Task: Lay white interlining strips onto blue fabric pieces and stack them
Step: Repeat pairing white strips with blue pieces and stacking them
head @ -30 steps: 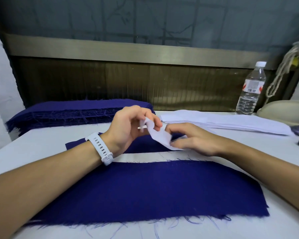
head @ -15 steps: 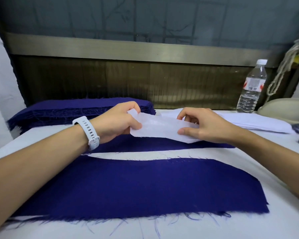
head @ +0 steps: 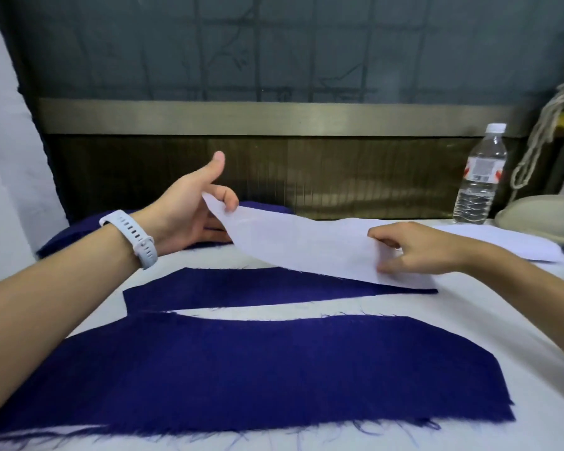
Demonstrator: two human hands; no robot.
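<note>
Hands have moved apart since earlier, pulling the white interlining strip (head: 306,247) out flat. Left hand (head: 189,213) has its thumb raised and pinches the strip's left end between the index finger on top and the other fingers below. Right hand (head: 419,249), fingers curled, pinches the right end. Strip hangs tilted over the far blue piece (head: 241,291), right end low, at 12 o'clock from the near blue piece (head: 241,369). Blue stack (head: 66,237) at 10 o'clock, white strip pile (head: 502,242) and water bottle (head: 479,177) at 2 o'clock on the table (head: 469,307).
</note>
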